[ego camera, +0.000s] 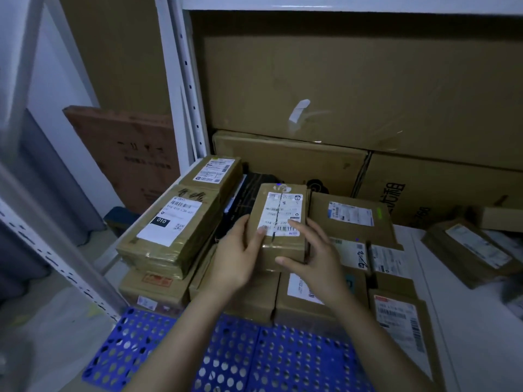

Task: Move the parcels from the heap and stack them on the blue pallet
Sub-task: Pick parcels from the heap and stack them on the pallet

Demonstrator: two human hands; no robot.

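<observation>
Labels first, since that's what I can actually read off the head cam: the taped parcel (169, 234) left of the one being held has a white sticker with "010" in a black box and some handwriting scrawled on top that I can't make out. The held parcel (280, 222) carries a white shipping label with barcodes, split by a tape seam; the digits are too blurry for me. Behind it, a big carton (441, 190) shows large printed characters on its side, cropped and unreadable. A brown flat box (127, 154), far left of the held parcel and leaning up, has faint dark print too.

Hands now. My left hand (237, 256) is clamped on the held parcel's left side, thumb lying over the label's lower corner. My right hand (311, 256) is half open on its right side, thumb pressed across the near end, fingers up along the edge. So both hands have it.

That parcel sits on top of other labelled boxes (300, 295), which stand on the blue pallet (226, 357) just below. More parcels (469, 256) lie off to its right on a pale surface (481, 335).
</observation>
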